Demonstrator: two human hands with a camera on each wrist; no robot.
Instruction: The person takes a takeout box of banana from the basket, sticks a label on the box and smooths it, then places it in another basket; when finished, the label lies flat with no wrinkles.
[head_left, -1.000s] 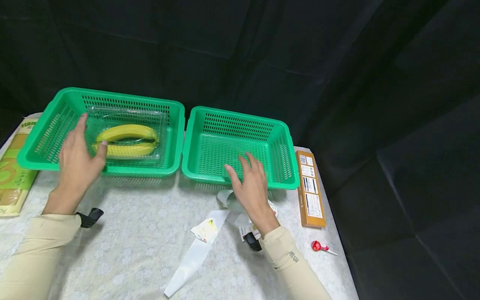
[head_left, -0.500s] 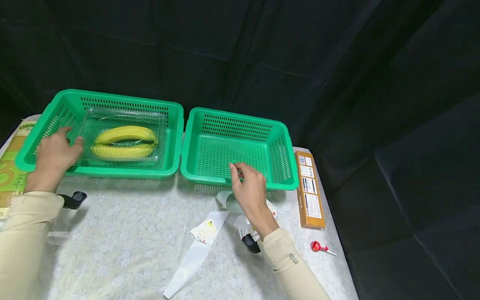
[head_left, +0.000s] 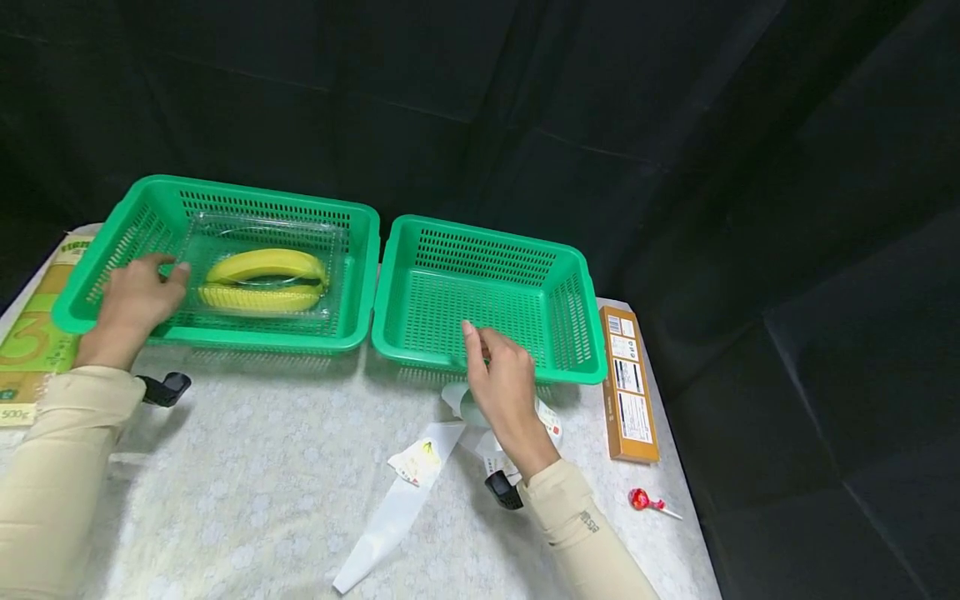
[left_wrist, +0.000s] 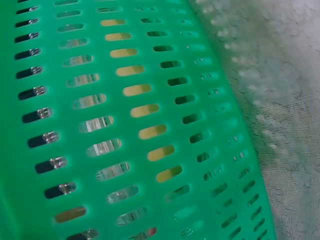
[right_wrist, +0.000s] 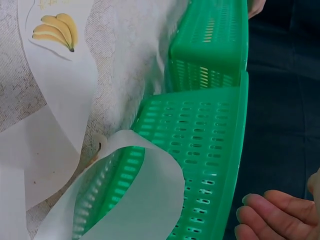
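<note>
In the head view my left hand [head_left: 142,293] reaches over the front rim of the left green basket [head_left: 225,337]. Its thumb and fingers, loosely bent, are right at the left end of a clear plastic box [head_left: 341,242]. Inside that box lie bananas [head_left: 264,265]. The lower fingertips are hidden. The left wrist camera shows only the slotted basket wall [left_wrist: 105,140], with yellow behind it. Above the front rim of the right green basket [head_left: 397,275], my right hand [head_left: 504,375] hangs with relaxed fingers and holds nothing. Pale fingertips [right_wrist: 270,215] appear in the right wrist view.
A strip of white label paper [head_left: 397,517] with a banana sticker [head_left: 417,460] lies on the cloth, partly under my right hand. At the right are an orange box [head_left: 630,383] and a red lollipop [head_left: 639,499]. A yellow-green package [head_left: 33,342] lies far left.
My left hand has moved left off the bananas' side to the plastic box's left end, its fingers bending. The right hand's spread fingers have drawn together. The view has shifted slightly.
</note>
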